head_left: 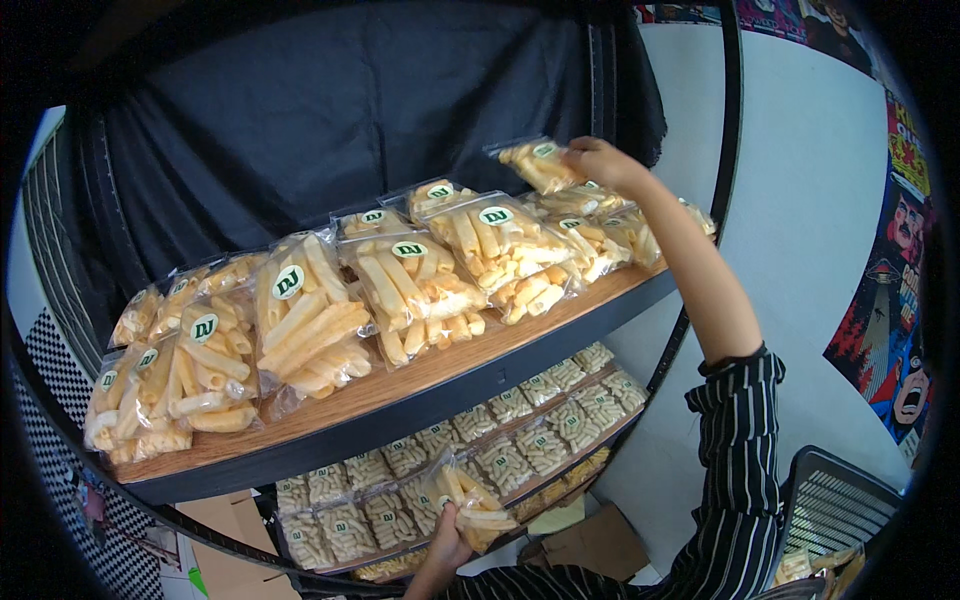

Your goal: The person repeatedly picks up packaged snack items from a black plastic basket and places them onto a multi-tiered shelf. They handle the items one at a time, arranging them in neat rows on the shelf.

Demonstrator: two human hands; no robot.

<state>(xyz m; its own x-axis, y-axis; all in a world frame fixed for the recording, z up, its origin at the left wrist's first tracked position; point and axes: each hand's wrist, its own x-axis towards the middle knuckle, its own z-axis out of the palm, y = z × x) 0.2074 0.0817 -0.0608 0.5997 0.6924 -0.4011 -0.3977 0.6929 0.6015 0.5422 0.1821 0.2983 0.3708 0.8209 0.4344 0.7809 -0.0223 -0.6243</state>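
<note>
My right hand (600, 162) is raised over the right part of the upper shelf, closed on the edge of a clear snack bag (545, 167) with a round label. That bag is above other bags and slightly blurred. Lower down, my left hand (447, 545) grips a second clear bag of long pale yellow snack sticks (470, 505) in front of the lower shelf. On the wooden upper shelf (420, 378), labelled bags of puffed sticks (310, 310) lean in rows. A tight group of bags (495, 240) stands nearest to my right hand.
Below, a shelf holds rows of small bags of white snacks (540, 450). A dark cloth (350, 110) hangs behind the upper shelf. At the lower right stands a black plastic basket (835, 500) with more bags. Cardboard (600, 540) lies on the floor; posters (890, 300) cover the right wall.
</note>
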